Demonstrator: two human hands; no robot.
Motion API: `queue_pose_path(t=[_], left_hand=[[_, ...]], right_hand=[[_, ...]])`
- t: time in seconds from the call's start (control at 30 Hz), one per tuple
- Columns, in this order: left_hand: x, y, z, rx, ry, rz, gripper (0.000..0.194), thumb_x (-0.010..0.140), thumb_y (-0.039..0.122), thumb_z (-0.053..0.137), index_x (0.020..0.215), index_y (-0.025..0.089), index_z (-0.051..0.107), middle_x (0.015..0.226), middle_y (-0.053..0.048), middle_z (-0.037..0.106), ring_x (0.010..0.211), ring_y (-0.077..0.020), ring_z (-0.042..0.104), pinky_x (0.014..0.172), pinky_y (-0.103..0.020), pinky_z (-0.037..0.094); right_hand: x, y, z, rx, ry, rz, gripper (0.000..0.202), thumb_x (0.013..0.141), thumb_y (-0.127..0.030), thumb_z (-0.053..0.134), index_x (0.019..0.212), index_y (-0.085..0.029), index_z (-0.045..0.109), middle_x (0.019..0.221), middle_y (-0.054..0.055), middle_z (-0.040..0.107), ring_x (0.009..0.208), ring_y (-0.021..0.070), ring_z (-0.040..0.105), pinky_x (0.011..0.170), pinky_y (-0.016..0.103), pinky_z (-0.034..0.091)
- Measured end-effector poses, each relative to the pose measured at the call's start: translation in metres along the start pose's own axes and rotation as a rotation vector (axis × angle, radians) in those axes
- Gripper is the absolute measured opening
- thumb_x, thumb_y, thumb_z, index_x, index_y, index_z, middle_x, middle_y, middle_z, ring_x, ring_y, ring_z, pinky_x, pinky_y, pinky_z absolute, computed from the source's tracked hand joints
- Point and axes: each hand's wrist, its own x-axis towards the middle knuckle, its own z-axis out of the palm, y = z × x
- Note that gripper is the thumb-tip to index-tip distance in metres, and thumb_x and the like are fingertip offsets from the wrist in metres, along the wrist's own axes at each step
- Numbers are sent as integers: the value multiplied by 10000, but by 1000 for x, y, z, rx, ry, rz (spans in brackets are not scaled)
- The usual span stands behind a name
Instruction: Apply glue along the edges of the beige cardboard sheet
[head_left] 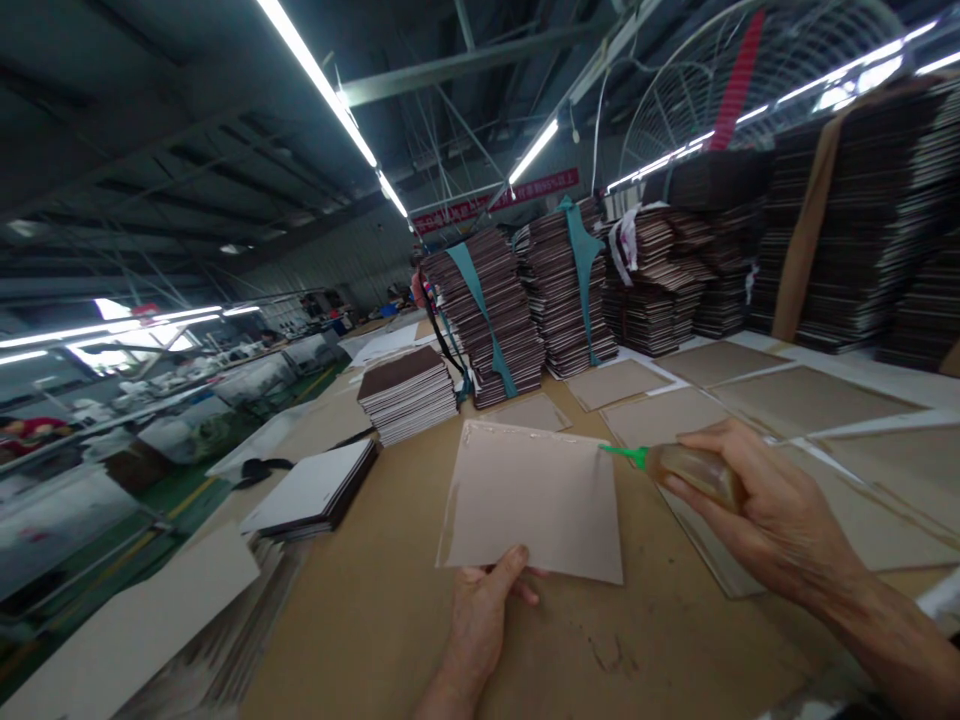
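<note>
My left hand point(484, 610) grips the near edge of a beige board point(536, 505), thumb on top and fingers beneath, holding it tilted over the table. In my right hand point(772, 510) is a glue bottle point(697, 475), brownish and see-through, lying on its side with the fingers wrapped round it. Its green nozzle point(626, 454) points left, the tip at the board's far right corner. A line of glue shows along the board's far edge, and a shiny strip runs down its left edge.
Flat boards point(817, 395) cover the table point(360, 620) to the right. Strapped dark stacks point(491, 310) rise at the back. A short stack point(409, 395), white-topped boards point(315, 485) and a pile of beige boards point(142, 630) stand at left. A large fan point(750, 80) is at upper right.
</note>
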Motion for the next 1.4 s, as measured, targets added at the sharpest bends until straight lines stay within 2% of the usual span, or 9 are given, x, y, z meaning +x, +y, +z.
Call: queue_pose_path(t=[0.13, 0.33, 0.43, 0.6, 0.77, 0.9, 1.07, 1.2, 1.4], left_hand=[[0, 6, 5, -51, -2, -4, 459, 653, 588, 929, 688, 146, 811, 743, -124, 802, 600, -225, 713, 507, -272, 532], [3, 6, 5, -156, 16, 0, 420, 623, 488, 971, 820, 141, 838, 776, -95, 804, 598, -219, 741, 446, -231, 514], [3, 7, 4, -177, 25, 6, 414, 607, 476, 981, 798, 142, 830, 769, -88, 801, 590, -212, 737, 430, -223, 512], [2, 8, 5, -162, 15, -2, 417, 603, 493, 982, 745, 141, 810, 756, -87, 795, 572, -191, 715, 432, -219, 519], [2, 11, 6, -161, 4, -12, 459, 592, 534, 981, 582, 148, 733, 766, -93, 795, 571, -179, 707, 450, -220, 535], [2, 13, 5, -146, 2, -19, 425, 606, 519, 973, 674, 142, 789, 706, -85, 782, 555, -173, 695, 437, -204, 515], [3, 11, 5, -177, -11, -11, 383, 630, 469, 963, 713, 130, 805, 800, -107, 811, 593, -188, 723, 437, -206, 520], [4, 10, 5, -188, 7, -14, 371, 630, 443, 966, 704, 127, 788, 800, -102, 807, 587, -193, 730, 435, -208, 523], [5, 10, 5, -198, 13, -33, 421, 599, 449, 977, 798, 122, 802, 766, -97, 800, 554, -188, 718, 418, -196, 491]], right_hand=[[-8, 7, -4, -10, 5, 33, 241, 1069, -460, 604, 1190, -251, 601, 1037, 57, 659, 896, 271, 674, 746, 401, 508], [-10, 8, -7, 33, -57, 35, 237, 1065, -467, 607, 1207, -277, 609, 1058, 55, 665, 906, 267, 684, 735, 396, 511], [-9, 9, -7, 32, -26, 54, 235, 1053, -460, 617, 1193, -272, 616, 1052, 59, 666, 909, 278, 683, 742, 410, 513], [-9, 11, -7, 72, -74, 61, 218, 1039, -440, 638, 1193, -285, 628, 1043, 43, 683, 906, 268, 690, 757, 410, 521], [-9, 10, -8, 58, -38, 64, 232, 1036, -467, 632, 1183, -289, 622, 1043, 46, 673, 906, 275, 677, 733, 404, 514], [-12, 9, -11, 104, -119, 66, 236, 1037, -478, 637, 1194, -301, 633, 1021, 31, 675, 872, 258, 677, 716, 389, 520], [-13, 8, -12, 91, -74, 84, 246, 1033, -478, 636, 1194, -293, 628, 1051, 51, 684, 916, 287, 690, 746, 421, 536], [-14, 8, -12, 125, -143, 77, 237, 1040, -482, 631, 1196, -303, 638, 1042, 45, 686, 902, 279, 688, 749, 421, 541], [-12, 7, -11, 114, -88, 95, 252, 1024, -485, 656, 1187, -294, 643, 1046, 38, 686, 924, 276, 686, 741, 411, 539]])
